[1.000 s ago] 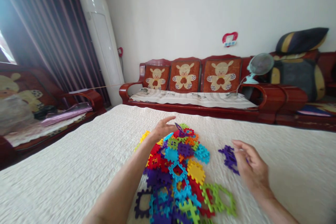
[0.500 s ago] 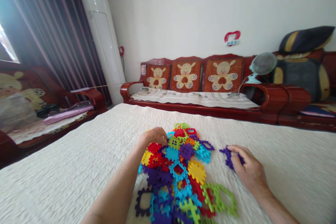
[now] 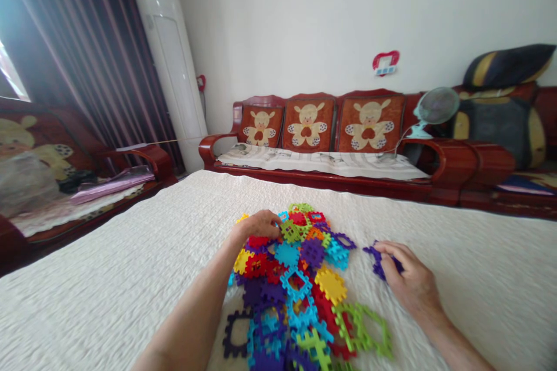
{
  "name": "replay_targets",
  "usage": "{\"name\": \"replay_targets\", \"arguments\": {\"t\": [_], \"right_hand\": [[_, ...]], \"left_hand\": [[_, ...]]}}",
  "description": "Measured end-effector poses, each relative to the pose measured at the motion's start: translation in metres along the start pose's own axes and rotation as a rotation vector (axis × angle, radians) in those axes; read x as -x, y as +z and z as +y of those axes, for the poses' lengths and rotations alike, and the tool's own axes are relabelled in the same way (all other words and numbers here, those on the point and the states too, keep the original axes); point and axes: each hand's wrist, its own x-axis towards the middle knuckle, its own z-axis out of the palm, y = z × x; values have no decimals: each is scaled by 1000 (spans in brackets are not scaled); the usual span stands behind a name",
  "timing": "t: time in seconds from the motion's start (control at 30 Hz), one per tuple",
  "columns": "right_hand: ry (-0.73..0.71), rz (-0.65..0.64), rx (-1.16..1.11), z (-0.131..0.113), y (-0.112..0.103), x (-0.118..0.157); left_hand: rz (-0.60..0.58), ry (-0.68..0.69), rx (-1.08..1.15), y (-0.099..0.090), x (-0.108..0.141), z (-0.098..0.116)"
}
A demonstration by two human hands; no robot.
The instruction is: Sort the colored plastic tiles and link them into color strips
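Note:
My left hand (image 3: 262, 224) reaches into the far left side of a heap of colourful notched plastic building pieces. Its fingers are closed and bent down, beside a green window-shaped piece (image 3: 290, 231); the fingertips are hidden, and what they grip cannot be made out. To the right of the heap, my right hand (image 3: 413, 279) is closed on a purple notched piece (image 3: 378, 266), between thumb and fingers, just over the white cover. Near the left hand lie red pieces (image 3: 259, 242), a light blue square (image 3: 287, 254) and a purple square (image 3: 312, 251).
A white quilted cover (image 3: 130, 255) spreads under the heap. Light blue frames (image 3: 296, 283), a yellow square (image 3: 331, 285) and green frames (image 3: 365, 327) lie nearer me. Beyond stands a wooden sofa (image 3: 304, 173) with bear cushions, and a small fan (image 3: 437, 107) at its right.
My left hand has shifted slightly right. The green window-shaped piece has tilted, and the light blue, purple and yellow squares have slid a little right. My right hand has barely moved.

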Motion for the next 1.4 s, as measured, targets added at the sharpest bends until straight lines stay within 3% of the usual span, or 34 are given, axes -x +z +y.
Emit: {"name": "replay_targets", "arguments": {"t": [0.13,0.23,0.33,0.43,0.6,0.7,0.77,0.9,1.03,1.4], "right_hand": [[0,-5,0,0,0,1],[2,-6,-4,0,0,1],[8,-11,-8,0,1,1],[22,-15,-16,-1,0,1],[118,30,-33,-5,-4,0],[226,77,-30,-5,-6,-1],[288,92,-30,-4,-7,-1],[321,95,-54,0,-6,0],[323,88,-61,1,-5,0],[343,53,-65,-1,-6,1]], "left_hand": [[113,-54,60,-11,4,-6],[126,-106,124,-21,8,-14],[215,-216,69,-27,10,-15],[304,-258,39,-24,6,-2],[289,-68,352,-4,-4,38],[360,-17,263,3,-3,57],[332,37,129,6,2,67],[143,74,-74,15,10,82],[90,76,-149,28,9,88],[101,30,199,30,1,82]]}}
